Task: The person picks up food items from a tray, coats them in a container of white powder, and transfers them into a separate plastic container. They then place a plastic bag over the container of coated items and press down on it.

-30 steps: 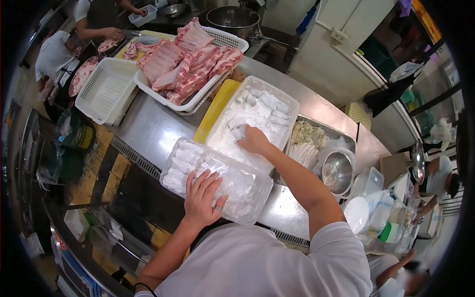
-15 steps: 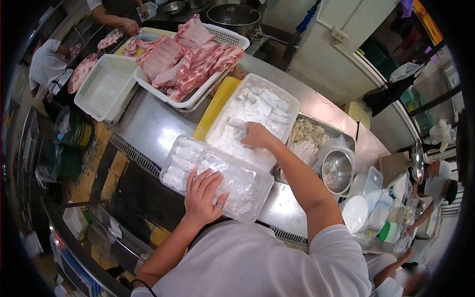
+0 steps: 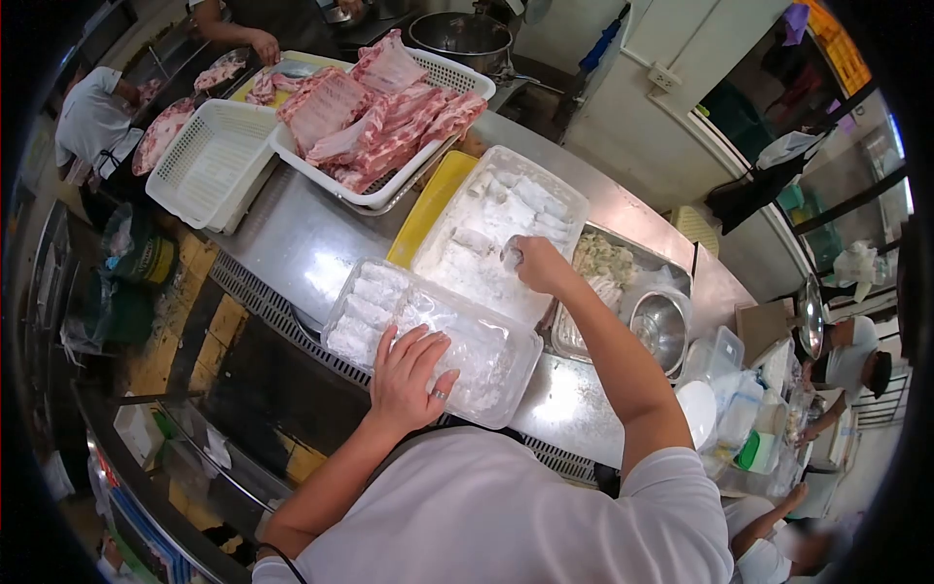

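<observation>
My left hand (image 3: 411, 380) rests with fingers spread on the near edge of a clear plastic box (image 3: 477, 360), which holds several white-coated rolls (image 3: 368, 304) at its left end. Over a larger tub of white powder (image 3: 477, 268), my right hand (image 3: 533, 263) is closed, its fingertips whitened; what it holds, if anything, I cannot make out. More powdered rolls (image 3: 530, 200) lie in the far part of that tub. A yellow board (image 3: 435, 200) shows under the tub's left side.
Beyond stands a white basket of raw ribs (image 3: 375, 122), with an empty white basket (image 3: 216, 161) to its left. On the right are a tray of pale filling (image 3: 605, 263) and a steel bowl (image 3: 660, 329). Other people work at the far left and right.
My right hand has moved a little to the right and lifted off the powder. My left hand still lies on the clear box, and the view has shifted slightly.
</observation>
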A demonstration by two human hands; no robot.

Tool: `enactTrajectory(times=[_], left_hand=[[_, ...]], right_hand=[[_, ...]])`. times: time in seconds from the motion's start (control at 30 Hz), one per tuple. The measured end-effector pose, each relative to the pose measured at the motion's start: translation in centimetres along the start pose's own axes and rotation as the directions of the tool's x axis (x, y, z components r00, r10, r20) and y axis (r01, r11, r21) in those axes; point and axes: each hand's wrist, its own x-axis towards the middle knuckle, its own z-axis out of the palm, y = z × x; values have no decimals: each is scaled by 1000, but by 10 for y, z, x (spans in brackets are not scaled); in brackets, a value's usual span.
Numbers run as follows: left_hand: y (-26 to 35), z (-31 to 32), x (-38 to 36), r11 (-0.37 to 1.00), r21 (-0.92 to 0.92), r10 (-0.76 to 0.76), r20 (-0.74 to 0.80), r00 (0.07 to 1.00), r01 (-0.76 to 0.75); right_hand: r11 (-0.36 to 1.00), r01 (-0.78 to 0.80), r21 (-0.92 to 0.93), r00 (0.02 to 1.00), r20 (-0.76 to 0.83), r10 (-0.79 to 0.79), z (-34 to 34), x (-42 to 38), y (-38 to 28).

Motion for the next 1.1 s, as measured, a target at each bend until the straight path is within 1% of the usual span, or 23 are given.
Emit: enactTrajectory(times=[0.07, 0.17, 0.27, 0.37, 0.47, 0.57, 0.6, 0.67, 0.7, 0.8, 0.9, 1.0, 1.1], left_hand=[[-1, 0, 0, 1000, -5, 6, -2, 1000, -6], [-1, -1, 1, 1000, -9, 14, 1, 1000, -14], [1, -2, 1, 1000, -8, 17, 6, 1000, -17], [0, -1, 2, 1000, -6, 22, 16, 1000, -21], [1, -1, 2, 1000, 3, 18, 20, 1000, -18], [0, 1, 0, 1000, 10, 19, 16, 1000, -19], [-1, 1, 0, 1000, 8, 19, 13, 1000, -19], [0, 1, 1, 1000, 9, 17, 8, 1000, -17], [0, 0, 1, 1000, 13, 17, 4, 1000, -17], [0, -1, 1, 1000, 17, 20, 10, 1000, -20], [0, 0, 1, 1000, 9, 24, 10, 1000, -24], [0, 1, 1, 1000, 8, 24, 8, 1000, -24], [0, 0, 0, 1000, 12, 24, 14, 1000, -25]], right_hand=[[997, 50, 55, 997, -54, -47, -8, -11, -7], [996, 73, 44, 997, -19, -72, -18, -21, -12], [967, -173, -189, 985, -37, 169, 9, 14, 23], [931, -350, -109, 931, 71, 358, 46, 37, 12], [988, -157, -1, 984, 83, 156, 69, 39, -4], [990, -125, 58, 981, -141, 132, 68, 31, -6], [974, -144, 176, 978, -122, 167, 58, 28, -7], [899, -181, 400, 971, -73, 228, 32, 20, -2], [945, -121, 305, 982, -100, 158, 32, 15, 4], [999, -38, 14, 999, 3, 38, 36, 5, 14], [998, -12, 61, 992, -122, 19, 22, -1, 13], [993, 101, 53, 940, -331, -78, 16, -7, 4], [991, 0, 133, 990, -140, 18, 16, -4, 14]])
